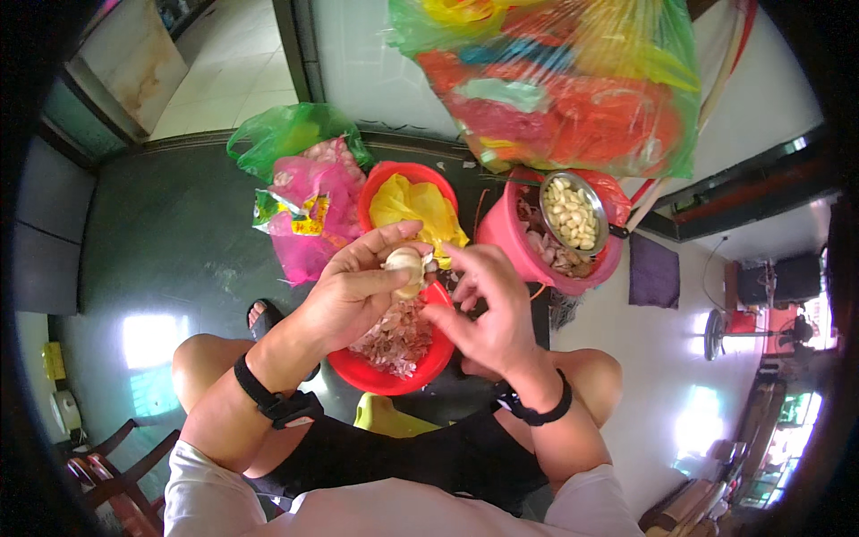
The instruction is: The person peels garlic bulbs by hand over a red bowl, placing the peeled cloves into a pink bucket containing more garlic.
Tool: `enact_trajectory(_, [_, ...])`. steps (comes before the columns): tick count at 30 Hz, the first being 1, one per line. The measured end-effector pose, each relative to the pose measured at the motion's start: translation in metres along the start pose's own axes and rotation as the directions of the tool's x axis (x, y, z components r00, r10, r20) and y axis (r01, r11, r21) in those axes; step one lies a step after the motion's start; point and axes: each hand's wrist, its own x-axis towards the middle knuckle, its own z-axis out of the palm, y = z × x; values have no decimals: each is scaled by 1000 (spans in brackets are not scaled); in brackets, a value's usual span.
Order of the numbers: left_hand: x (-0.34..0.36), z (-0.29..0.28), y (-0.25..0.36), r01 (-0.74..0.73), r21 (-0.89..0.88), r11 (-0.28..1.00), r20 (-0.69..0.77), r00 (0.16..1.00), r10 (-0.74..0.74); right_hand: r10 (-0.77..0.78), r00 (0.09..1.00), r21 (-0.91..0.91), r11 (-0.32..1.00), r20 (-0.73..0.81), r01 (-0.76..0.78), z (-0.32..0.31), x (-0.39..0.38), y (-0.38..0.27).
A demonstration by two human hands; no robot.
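Observation:
A partly peeled garlic bulb (407, 268) is held between the thumb and fingers of my left hand (344, 291). Just to its right is my right hand (497, 309), its thumb and fingers apart and nothing visible between them. Below both hands stands a red basin (380, 385) with papery garlic skins (394, 336) in it. Behind it, a second red tub (374, 183) has a yellow plastic bag (412, 204) in it. Peeled cloves (573, 215) fill a metal bowl (598, 201) set over a pink bucket (501, 234), which holds more garlic and skins.
A pink mesh bag (300, 246) and a green plastic bag (282, 134) lie behind the left hand. One large clear bag of colourful plastic (555, 98) stands at the back right. A yellow-green stool (389, 416) shows between my legs. A fan (713, 336) is far right.

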Motion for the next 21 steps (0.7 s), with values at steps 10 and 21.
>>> enact_trajectory(10, [-1, 0, -1, -69, 443, 894, -189, 967, 169, -272, 960, -350, 908, -72, 231, 47, 18, 8])
enact_trajectory(21, [-11, 9, 0, -16, 969, 247, -89, 908, 409, -126, 990, -277, 951, 69, 140, 67, 11, 4])
